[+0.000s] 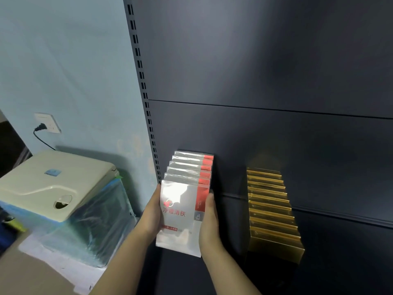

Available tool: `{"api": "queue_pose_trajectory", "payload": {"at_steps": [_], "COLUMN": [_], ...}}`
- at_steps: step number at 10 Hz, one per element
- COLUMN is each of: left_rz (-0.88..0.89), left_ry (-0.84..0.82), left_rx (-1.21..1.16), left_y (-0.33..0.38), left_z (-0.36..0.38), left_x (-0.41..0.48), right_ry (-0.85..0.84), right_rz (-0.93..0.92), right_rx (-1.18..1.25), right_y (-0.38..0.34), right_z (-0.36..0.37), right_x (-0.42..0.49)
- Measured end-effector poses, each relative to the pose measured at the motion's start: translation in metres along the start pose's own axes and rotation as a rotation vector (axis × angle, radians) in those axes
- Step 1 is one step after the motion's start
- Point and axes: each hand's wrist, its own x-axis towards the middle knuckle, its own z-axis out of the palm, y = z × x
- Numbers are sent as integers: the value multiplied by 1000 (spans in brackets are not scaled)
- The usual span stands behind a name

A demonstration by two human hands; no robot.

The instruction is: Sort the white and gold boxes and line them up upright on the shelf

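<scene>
While the person is standing at a dark shelf (pixel 340 262), both hands are gripping the front white box (pixel 180 216) between them. The left hand (pixel 152 211) is pressing against the box's left edge, with its fingers tucked out of sight behind it. The right hand (pixel 209 226) is clasping the right edge, with its thumb lying up along the red stripe. The box is facing the camera, upright, showing a silvery-white face with red lettering.

Directly behind it, a row of white boxes (pixel 191 167) is standing upright, one behind another, running back to the shelf's dark back panel (pixel 276 60). The held box is sitting at the front of this row, touching or just in front of the next one; the exact contact is hard to tell.

To the right, well apart from the white row, a row of gold boxes (pixel 272 211) is standing upright in the same front-to-back line.

A slotted metal upright (pixel 140 67) is edging the shelf unit on the left. Beyond it, a pale blue wall (pixel 63 50) is carrying a wall socket (pixel 47 123) with a black plug (pixel 40 127) in it. Below, a container with a cream lid (pixel 53 179) is sitting wrapped in clear plastic film (pixel 102 220).
</scene>
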Motion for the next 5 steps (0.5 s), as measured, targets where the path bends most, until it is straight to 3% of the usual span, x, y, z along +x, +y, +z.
{"api": "queue_pose_trajectory", "payload": {"at_steps": [2, 4, 5], "left_rz": [-21, 196, 295], "left_ry": [-19, 46, 323], "left_rx": [-49, -18, -69], "left_y": [-9, -32, -12], "left_z": [-7, -21, -24], "left_x": [-1, -23, -29], "right_ry": [-17, -20, -28], "right_rz": [26, -13, -131], "right_rx": [-24, -10, -136], "right_y": [5, 12, 2], "right_z": [-5, -13, -15], "right_x": [-6, -26, -38]}}
